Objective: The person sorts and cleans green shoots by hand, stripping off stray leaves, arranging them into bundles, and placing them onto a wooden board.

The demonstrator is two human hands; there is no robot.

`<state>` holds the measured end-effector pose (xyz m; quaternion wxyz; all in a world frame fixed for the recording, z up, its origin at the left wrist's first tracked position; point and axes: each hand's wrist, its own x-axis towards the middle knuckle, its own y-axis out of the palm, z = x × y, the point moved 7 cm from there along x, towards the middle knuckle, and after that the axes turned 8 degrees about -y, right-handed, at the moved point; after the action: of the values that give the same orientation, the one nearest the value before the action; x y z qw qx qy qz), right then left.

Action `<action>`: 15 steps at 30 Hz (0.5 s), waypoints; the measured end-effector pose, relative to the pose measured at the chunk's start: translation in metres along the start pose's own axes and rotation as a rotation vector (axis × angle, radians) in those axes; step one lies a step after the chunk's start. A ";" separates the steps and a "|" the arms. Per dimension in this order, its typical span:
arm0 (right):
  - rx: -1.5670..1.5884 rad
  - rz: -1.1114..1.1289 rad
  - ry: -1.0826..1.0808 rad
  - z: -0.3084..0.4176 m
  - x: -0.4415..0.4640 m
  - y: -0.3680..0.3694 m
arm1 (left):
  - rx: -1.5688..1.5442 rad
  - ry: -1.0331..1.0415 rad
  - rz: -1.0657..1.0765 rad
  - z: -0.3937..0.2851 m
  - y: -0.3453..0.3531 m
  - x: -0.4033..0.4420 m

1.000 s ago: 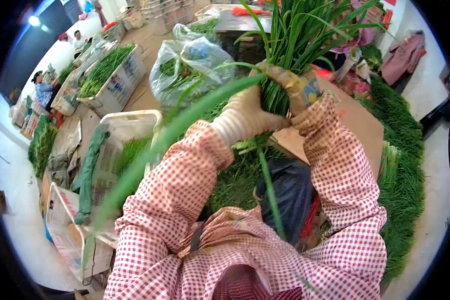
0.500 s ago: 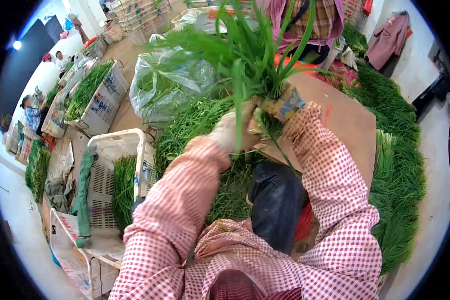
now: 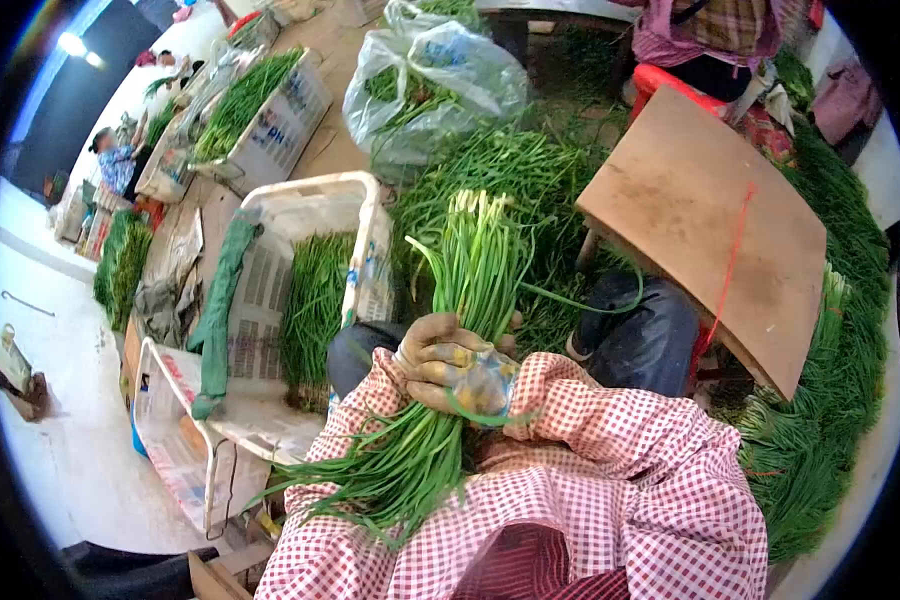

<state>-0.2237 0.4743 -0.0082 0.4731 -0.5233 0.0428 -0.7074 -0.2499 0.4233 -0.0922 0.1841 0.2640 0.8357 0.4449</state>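
Observation:
I hold a bunch of green chives (image 3: 478,270) upside down over my lap. Its pale cut ends point away from me and its leaves spread down across my checked sleeve. My right hand (image 3: 458,372), in a stained yellow and blue glove, lies across the front of the bunch with its fingers wrapped round it. Behind the stems is my left hand (image 3: 511,340), mostly hidden; only some gloved fingers show at the right side of the bunch. One long loose leaf arcs out to the right.
A white crate (image 3: 305,190) with chives stands at my left. Ahead lie a heap of loose greens (image 3: 540,170) and a clear plastic bag (image 3: 435,90). A brown board (image 3: 705,230) with red string sits at right, beside stacked chives (image 3: 830,440). Other people are further off.
The bunch has come down from raised ahead of me to over my lap and turned over, leaves now downward. Both hands moved toward my body. The view has shifted.

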 end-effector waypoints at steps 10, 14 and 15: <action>1.262 -0.809 1.078 -0.035 -0.130 0.045 | 0.470 -0.210 -0.258 0.003 -0.003 -0.049; 1.392 -1.135 0.610 -0.033 -0.091 0.015 | 0.406 -0.402 -0.249 0.052 0.008 -0.067; 1.613 -1.110 0.620 -0.026 -0.090 0.010 | 0.399 -0.430 -0.254 0.060 0.016 -0.071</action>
<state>-0.2379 0.5221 -0.0886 0.2583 0.2100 -0.5732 -0.7488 -0.1565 0.4259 -0.1059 0.3554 0.2765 0.8746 0.1798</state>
